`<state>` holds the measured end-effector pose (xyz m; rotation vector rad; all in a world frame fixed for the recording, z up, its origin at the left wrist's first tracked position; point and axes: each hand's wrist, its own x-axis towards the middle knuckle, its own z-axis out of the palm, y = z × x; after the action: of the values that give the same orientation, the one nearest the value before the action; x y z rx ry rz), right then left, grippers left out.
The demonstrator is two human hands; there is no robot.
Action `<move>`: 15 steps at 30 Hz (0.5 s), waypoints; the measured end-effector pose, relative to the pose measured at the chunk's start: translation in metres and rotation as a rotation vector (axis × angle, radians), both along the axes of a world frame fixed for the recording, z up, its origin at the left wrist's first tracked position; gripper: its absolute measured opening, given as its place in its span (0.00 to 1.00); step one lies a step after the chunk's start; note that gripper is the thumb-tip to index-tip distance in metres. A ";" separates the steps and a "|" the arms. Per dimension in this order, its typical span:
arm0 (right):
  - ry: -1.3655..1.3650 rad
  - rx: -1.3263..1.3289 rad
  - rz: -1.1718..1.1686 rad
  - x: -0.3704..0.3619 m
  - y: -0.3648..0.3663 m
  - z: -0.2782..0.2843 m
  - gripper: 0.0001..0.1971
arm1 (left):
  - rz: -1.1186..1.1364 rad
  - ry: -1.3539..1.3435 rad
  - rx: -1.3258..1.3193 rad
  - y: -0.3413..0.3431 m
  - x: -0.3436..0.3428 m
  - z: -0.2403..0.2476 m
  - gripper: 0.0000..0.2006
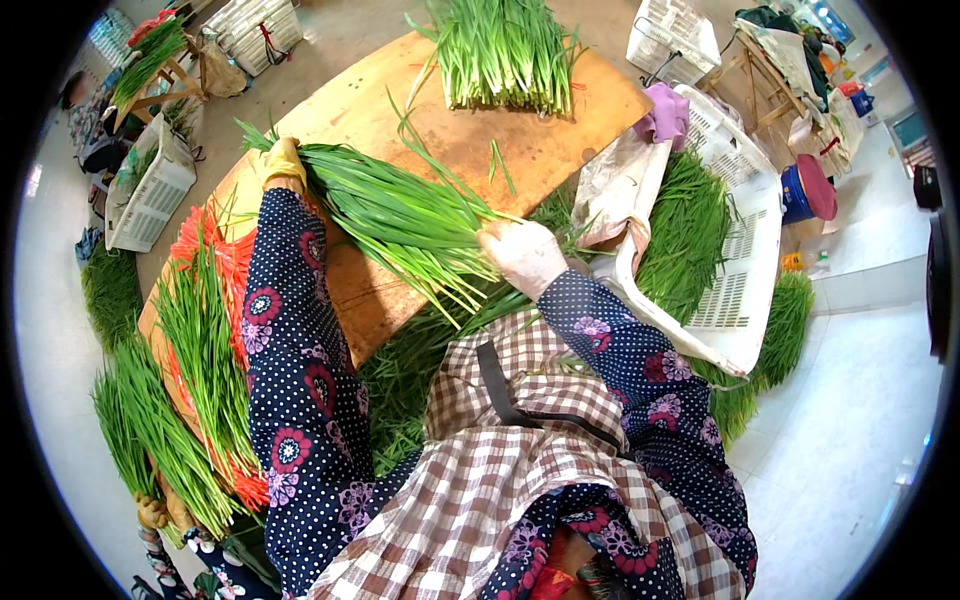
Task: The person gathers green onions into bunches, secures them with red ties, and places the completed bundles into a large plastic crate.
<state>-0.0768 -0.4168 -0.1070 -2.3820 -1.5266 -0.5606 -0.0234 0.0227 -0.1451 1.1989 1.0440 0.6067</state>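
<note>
**Green bunch in both my hands**

My left hand [284, 163], in a yellow glove, grips the leafy end of the chive bunch [400, 215]. My right hand [522, 255] is clenched around its stem end. The bunch lies over the wooden table [470, 150], with another pile [503, 50] at twelve o'clock.

chives [400, 215] on table [560, 130], crate [745, 250] right
</note>
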 end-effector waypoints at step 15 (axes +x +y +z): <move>0.375 0.376 0.194 -0.008 -0.007 0.021 0.04 | 0.008 0.204 0.242 0.006 0.004 -0.035 0.10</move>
<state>-0.0851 -0.4235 -0.0864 -1.9012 -1.3291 -0.3018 -0.0198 0.0288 -0.1797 1.4929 1.1707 0.6395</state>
